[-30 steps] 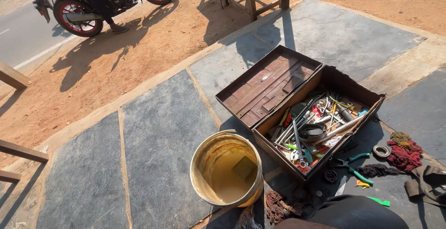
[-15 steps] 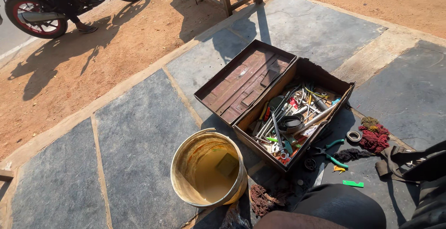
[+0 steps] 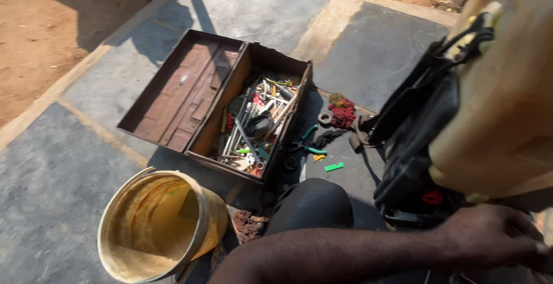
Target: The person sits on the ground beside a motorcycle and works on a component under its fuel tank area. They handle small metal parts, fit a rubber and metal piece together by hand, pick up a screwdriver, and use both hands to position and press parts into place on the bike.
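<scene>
One hand (image 3: 498,235) shows at the lower right, at the end of a bare forearm that crosses the bottom of the view. From this angle I cannot tell whether it is the left or the right, and the other is out of view. It rests knuckles up against the black part (image 3: 415,163) at the foot of a large pale yellow machine body (image 3: 507,94) that fills the right side. The fingers curl downward at the frame's edge, but whether they close on anything is hidden.

Just left of the forearm sits a dark rounded knee (image 3: 314,203). Beyond it, on the grey stone slab floor (image 3: 52,169), an open metal toolbox (image 3: 253,120) stands with its rusty lid (image 3: 181,91) laid flat to the left; the box holds a jumble of wrenches, screwdrivers and small parts. Near its right side lie green-handled pliers (image 3: 308,143), a small green piece (image 3: 334,167), a red rag (image 3: 344,113) and a metal ring (image 3: 325,118). A yellow plastic bucket (image 3: 161,226) with a stained inside lies tilted at the lower left, close to the toolbox corner.
</scene>
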Demonstrator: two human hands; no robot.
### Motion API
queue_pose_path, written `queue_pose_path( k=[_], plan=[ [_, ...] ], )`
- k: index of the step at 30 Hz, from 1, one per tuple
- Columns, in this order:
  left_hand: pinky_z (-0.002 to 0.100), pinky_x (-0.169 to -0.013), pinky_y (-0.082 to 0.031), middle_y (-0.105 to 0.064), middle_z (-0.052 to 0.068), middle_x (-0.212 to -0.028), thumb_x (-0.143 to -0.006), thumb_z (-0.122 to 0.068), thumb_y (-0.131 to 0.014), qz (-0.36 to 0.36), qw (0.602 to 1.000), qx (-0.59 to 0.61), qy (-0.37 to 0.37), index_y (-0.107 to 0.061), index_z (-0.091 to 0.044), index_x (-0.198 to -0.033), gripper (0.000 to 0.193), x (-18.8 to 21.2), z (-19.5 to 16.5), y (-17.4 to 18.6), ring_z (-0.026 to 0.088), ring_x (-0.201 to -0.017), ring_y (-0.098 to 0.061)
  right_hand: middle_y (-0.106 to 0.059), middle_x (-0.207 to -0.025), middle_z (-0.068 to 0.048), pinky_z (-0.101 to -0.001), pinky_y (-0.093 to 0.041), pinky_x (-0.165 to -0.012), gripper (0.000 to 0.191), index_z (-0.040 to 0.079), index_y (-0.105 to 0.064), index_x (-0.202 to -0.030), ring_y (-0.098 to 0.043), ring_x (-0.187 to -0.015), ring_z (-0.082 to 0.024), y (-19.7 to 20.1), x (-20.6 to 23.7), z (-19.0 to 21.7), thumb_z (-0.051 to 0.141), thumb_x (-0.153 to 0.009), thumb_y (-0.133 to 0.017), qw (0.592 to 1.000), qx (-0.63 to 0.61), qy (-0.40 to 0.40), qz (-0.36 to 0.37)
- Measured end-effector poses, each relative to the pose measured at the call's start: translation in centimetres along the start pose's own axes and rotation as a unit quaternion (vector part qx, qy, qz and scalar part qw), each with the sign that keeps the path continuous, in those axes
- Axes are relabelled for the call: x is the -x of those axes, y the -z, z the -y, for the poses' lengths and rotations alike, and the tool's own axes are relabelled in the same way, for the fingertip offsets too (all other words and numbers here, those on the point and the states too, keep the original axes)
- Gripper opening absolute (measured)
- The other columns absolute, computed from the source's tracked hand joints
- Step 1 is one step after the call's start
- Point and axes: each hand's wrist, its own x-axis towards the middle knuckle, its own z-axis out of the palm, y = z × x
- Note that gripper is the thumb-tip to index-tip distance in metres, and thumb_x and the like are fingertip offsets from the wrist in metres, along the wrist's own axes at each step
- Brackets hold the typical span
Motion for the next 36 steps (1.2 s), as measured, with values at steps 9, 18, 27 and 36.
queue_pose_path(
  k=[9,18,27,36],
  plan=[
    [0.028,-0.095,-0.061,-0.076,0.008,-0.115,-0.096,-0.017,-0.065,0.117,0.977,0.123,0.126,-0.063,-0.003,-0.131,0.038,3.2,-2.6,0.9,0.014,-0.109,-0.073,-0.075,-0.108,-0.008,-0.0305,-0.057,-0.070,0.049,0.013,-0.068,-0.129,-0.070,-0.083,-0.017,5.7,5.9,-12.3,0.008,-0.082,-0.080,0.999,0.020,0.018,0.029],
    [0.028,-0.099,-0.058,-0.077,0.009,-0.120,-0.097,-0.022,-0.064,0.170,0.977,0.030,0.121,-0.061,-0.007,-0.142,0.048,3.0,-3.8,1.1,0.012,-0.110,-0.072,-0.074,-0.110,-0.009,-0.0346,-0.058,-0.084,0.035,0.009,-0.070,-0.119,-0.075,-0.101,-0.021,6.9,5.5,-10.2,0.008,-0.084,-0.078,0.996,0.031,0.084,0.025],
    [0.032,-0.097,-0.061,-0.070,0.003,-0.119,-0.096,-0.023,-0.061,0.156,0.969,0.051,0.185,-0.050,-0.011,-0.141,0.048,2.6,-4.3,1.3,0.011,-0.110,-0.072,-0.076,-0.113,-0.007,-0.0331,-0.063,-0.081,0.036,0.011,-0.072,-0.118,-0.077,-0.101,-0.019,6.8,5.2,-10.4,0.015,-0.083,-0.079,0.997,0.017,0.044,0.066],
    [0.028,-0.085,-0.060,-0.075,0.007,-0.104,-0.096,-0.033,-0.067,0.117,0.957,0.182,0.192,-0.066,0.001,-0.129,0.047,2.5,-2.2,0.3,0.011,-0.092,-0.070,-0.077,-0.089,-0.002,-0.0307,-0.055,-0.055,0.028,0.009,-0.073,-0.103,-0.067,-0.063,-0.013,5.8,5.4,-10.4,0.021,-0.080,-0.084,0.997,0.044,-0.046,0.043]
  ],
)
